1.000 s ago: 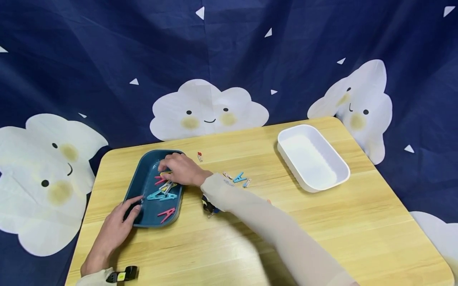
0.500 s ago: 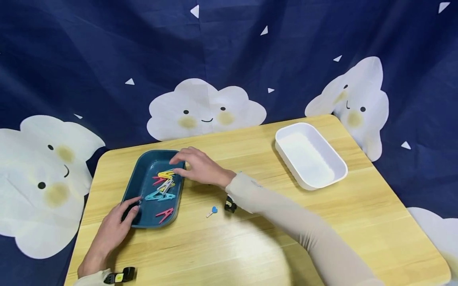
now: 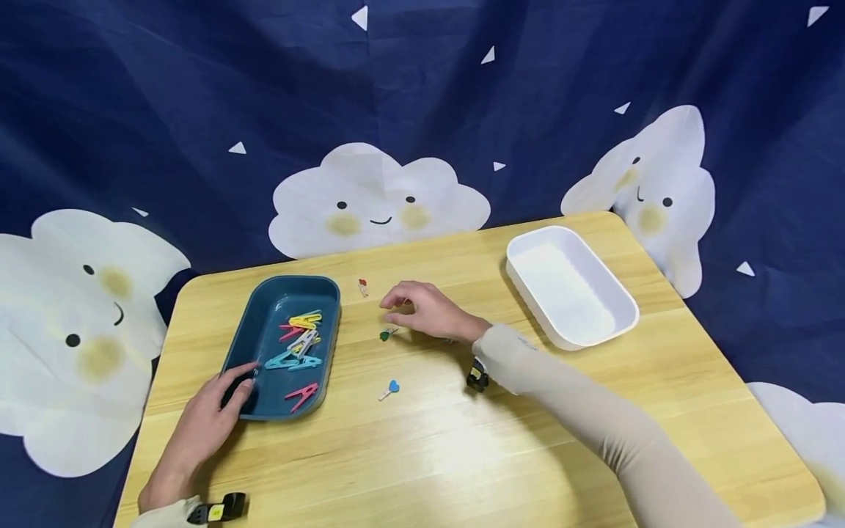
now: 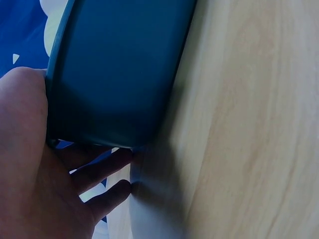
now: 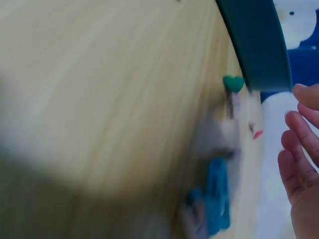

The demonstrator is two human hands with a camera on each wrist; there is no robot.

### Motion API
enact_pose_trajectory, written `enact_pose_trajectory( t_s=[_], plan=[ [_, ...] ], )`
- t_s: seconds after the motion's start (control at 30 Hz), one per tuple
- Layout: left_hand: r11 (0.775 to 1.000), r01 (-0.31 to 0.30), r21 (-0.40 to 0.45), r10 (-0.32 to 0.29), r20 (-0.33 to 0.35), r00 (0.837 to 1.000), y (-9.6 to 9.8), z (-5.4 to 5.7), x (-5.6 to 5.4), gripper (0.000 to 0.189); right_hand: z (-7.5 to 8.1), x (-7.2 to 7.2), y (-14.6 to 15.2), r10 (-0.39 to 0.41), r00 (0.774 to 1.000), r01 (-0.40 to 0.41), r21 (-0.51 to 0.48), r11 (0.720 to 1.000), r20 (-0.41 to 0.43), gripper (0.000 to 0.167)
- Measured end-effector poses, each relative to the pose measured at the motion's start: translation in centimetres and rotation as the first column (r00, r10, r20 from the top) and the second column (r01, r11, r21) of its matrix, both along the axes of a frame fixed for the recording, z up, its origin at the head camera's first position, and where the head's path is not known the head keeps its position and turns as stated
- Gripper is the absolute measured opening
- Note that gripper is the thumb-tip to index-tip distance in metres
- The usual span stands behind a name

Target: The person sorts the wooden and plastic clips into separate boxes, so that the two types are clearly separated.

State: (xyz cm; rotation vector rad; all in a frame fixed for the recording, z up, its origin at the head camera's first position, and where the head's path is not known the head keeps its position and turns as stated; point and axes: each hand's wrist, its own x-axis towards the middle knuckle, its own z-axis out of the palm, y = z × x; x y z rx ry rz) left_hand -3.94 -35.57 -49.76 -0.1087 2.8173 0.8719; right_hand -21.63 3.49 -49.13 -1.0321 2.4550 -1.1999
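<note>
My left hand [image 3: 205,422] grips the near-left rim of a dark teal tray [image 3: 254,315], with index finger and thumb over the edge. In the left wrist view the other fingers lie along its outside. My right hand [image 3: 432,312] hovers over the table with fingers loosely bent and nothing between them. Close by its fingertips lies a small clip with a green heart [image 3: 385,335]. A blue clothespin [image 5: 218,196] shows below it in the right wrist view. Inside the tray are several clothespins, among them a yellow one [image 3: 305,321] and a red one [image 3: 302,397].
A small clip with a red top [image 3: 362,286] lies behind, and one with a blue heart [image 3: 393,386] nearer the front. At the right stands a white tray [image 3: 630,323]. A dark blue cloud-patterned cloth [image 3: 422,73] hangs behind the wooden table [image 3: 528,455].
My right hand has left the teal tray and moved right over the table. A yellow clothespin lies in the tray where its fingers were. My left hand stays at the rim.
</note>
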Motion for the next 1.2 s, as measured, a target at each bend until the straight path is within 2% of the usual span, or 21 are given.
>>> enact_pose_trajectory(
  t_s=[0.27,0.63,0.83,1.03,1.2],
  plan=[
    [1.0,0.002,0.003,-0.002,-0.018,1.0,0.1,-0.1,-0.1,0.055,-0.6,0.2,3.9,-0.032,0.999,0.032,0.022,0.999,0.01,0.024],
    [1.0,-0.004,0.011,0.004,0.003,1.0,0.0,-0.1,0.0,0.058,-1.9,0.4,7.7,-0.078,0.997,0.077,0.085,0.993,0.01,0.024],
    [1.0,-0.005,0.016,0.005,0.0,1.0,0.1,-0.1,-0.1,0.058,-2.7,0.4,8.6,-0.068,0.998,0.07,0.135,0.988,-0.016,0.027],
    [1.0,-0.004,0.014,0.004,-0.008,1.0,0.1,0.0,-0.1,0.057,-2.9,0.3,8.7,-0.043,0.998,0.051,0.176,0.983,-0.046,0.025],
    [1.0,-0.009,0.017,0.009,-0.009,1.0,0.1,0.0,0.1,0.057,-2.6,0.2,8.5,-0.038,0.999,0.044,0.155,0.987,-0.038,0.022]
  ],
)
